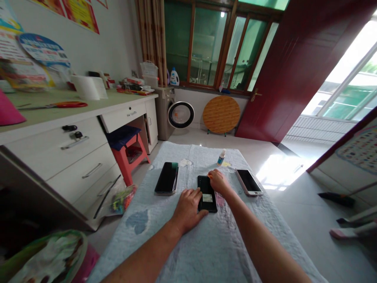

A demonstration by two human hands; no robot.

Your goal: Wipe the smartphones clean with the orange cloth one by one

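Note:
A black smartphone (209,206) lies in front of me on the cloth-covered table, a pale rectangle showing on its dark surface. My left hand (189,208) grips its lower left side, fingertips on the edge and thumb at the bottom corner. At the phone's upper right, my right hand (218,181) is closed with its fingers pressed to the surface. A bit of something orange (210,176) pokes out from those fingers; its kind is mostly hidden. A second black phone (167,177) lies to the left, and a white-framed phone (249,182) to the right.
A small spray bottle (221,157) stands beyond my right hand on the light blue quilted cloth (188,151). Left are a desk (123,103) with drawers, a red stool (126,157) and a waste bin (84,251). A washing machine (165,114) has its round door open.

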